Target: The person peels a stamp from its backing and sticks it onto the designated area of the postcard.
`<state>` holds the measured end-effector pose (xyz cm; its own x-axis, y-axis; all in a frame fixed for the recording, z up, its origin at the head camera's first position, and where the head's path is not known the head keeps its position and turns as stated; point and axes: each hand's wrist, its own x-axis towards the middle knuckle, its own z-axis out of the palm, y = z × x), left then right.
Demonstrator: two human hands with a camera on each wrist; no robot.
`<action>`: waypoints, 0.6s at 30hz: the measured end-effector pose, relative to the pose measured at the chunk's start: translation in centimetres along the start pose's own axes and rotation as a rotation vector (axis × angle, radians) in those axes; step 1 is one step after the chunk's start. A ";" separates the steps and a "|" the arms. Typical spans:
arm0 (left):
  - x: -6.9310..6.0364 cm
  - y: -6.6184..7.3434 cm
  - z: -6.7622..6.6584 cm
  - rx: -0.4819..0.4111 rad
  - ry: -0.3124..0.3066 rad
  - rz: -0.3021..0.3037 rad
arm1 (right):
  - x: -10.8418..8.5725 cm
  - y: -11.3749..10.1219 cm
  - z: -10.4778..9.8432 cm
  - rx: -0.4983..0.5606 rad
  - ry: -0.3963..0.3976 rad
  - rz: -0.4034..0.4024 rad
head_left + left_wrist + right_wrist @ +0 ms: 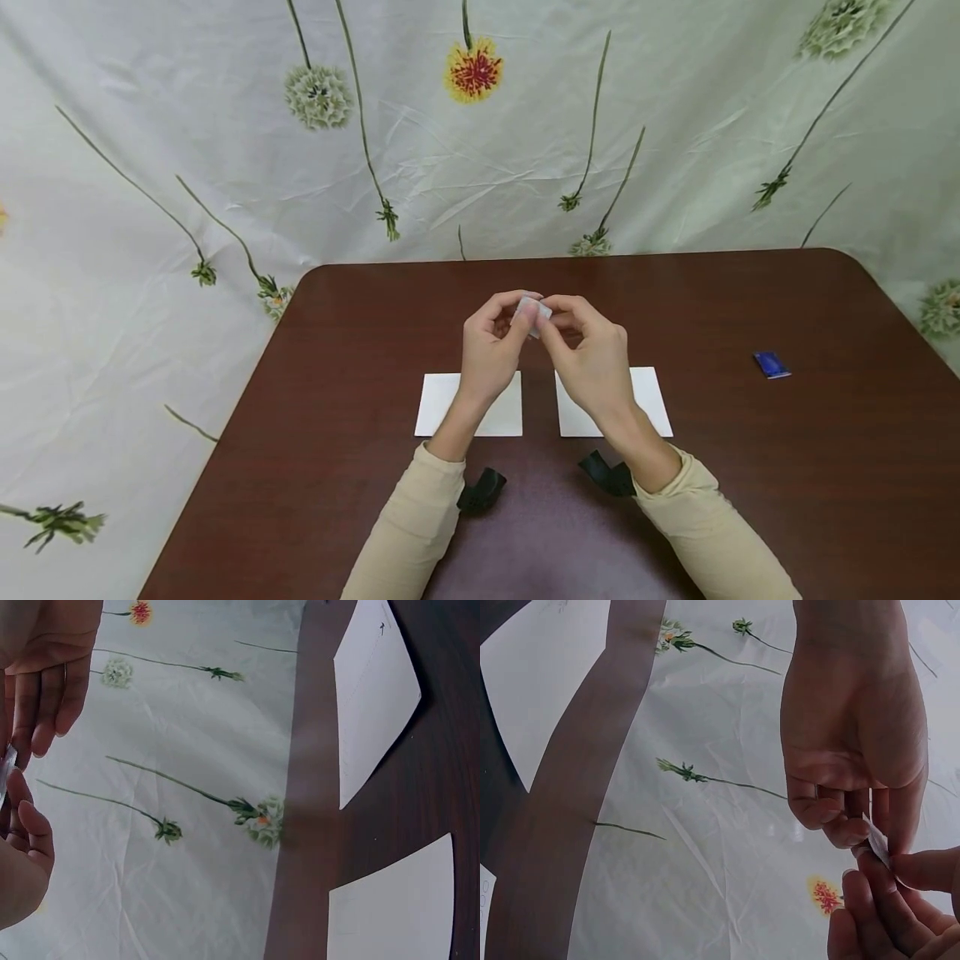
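Note:
A small, pale, flat square piece (543, 311), perhaps a little packet, is held up between both hands above the far half of the table. My left hand (487, 354) pinches it with the thumb across its near face. From the other side, my right hand (597, 358) pinches its edge with thumb and forefinger. The right wrist view shows the pale piece (877, 840) nearly edge-on between the fingertips. Only a sliver of it appears at the border of the left wrist view. Fingers hide much of its surface, and its exact kind cannot be made out.
Two white cards (435, 404) (654, 404) lie side by side on the dark brown table (360, 333) beneath the forearms. A small shiny blue packet (771, 365) lies farther right. Behind the table hangs a flower-patterned cloth (510, 167). Dark straps (483, 490) show by the wrists.

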<state>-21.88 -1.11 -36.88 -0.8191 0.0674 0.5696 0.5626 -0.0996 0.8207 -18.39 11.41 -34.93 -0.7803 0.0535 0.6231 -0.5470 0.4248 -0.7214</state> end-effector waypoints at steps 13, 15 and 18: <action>-0.1 0.2 -0.2 0.016 0.009 0.013 | -0.3 -0.1 -0.2 0.050 -0.032 -0.002; 0.0 0.3 -0.2 0.017 0.008 0.010 | -0.2 -0.1 -0.3 0.050 -0.032 -0.005; 0.0 0.3 -0.2 0.016 0.007 0.007 | -0.2 -0.1 -0.3 0.046 -0.031 -0.002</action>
<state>-21.74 -1.38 -36.58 -0.8159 0.0601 0.5750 0.5698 -0.0846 0.8174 -18.10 11.59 -34.84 -0.7879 0.0242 0.6153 -0.5614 0.3824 -0.7339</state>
